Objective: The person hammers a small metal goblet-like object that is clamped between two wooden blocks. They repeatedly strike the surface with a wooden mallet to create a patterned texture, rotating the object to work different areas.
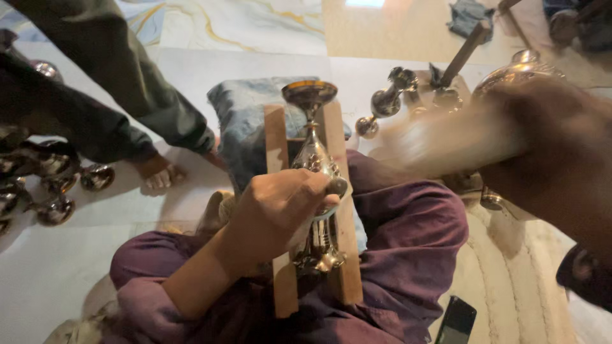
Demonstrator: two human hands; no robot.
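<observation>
- No packages, labels or signs that I can make out; the nearest to one is a dark flat phone [456, 320] lying at the bottom edge by my right leg.
- One brass lamp [315, 169] lies lengthwise in a wooden frame [276, 137] across my lap, its round cup end pointing away from me and its base toward me.
- The frame has two upright slats that I can count, one on each side of the lamp, and it rests partly on a blue-grey cloth [239, 121].
- My left hand [280, 210] is closed around the middle of the lamp, fingers curled over it, thumb side up (a firm grip, by the look of it).
- My right hand [554, 156] is raised at the right and badly blurred; I cannot tell how far open it is, or whether the pale streak beside it is something it holds.
- Beyond the frame I count about three shiny metal pieces [386, 102] on the floor, plus a larger brass vessel [513, 73] at the upper right.
- At the left edge sits a cluster of small round metal cups [54, 210], roughly five or six (some overlap, so the count is loose).
- Another person's bare foot [159, 175] and dark trouser leg stand near those cups, well apart from my hands.
</observation>
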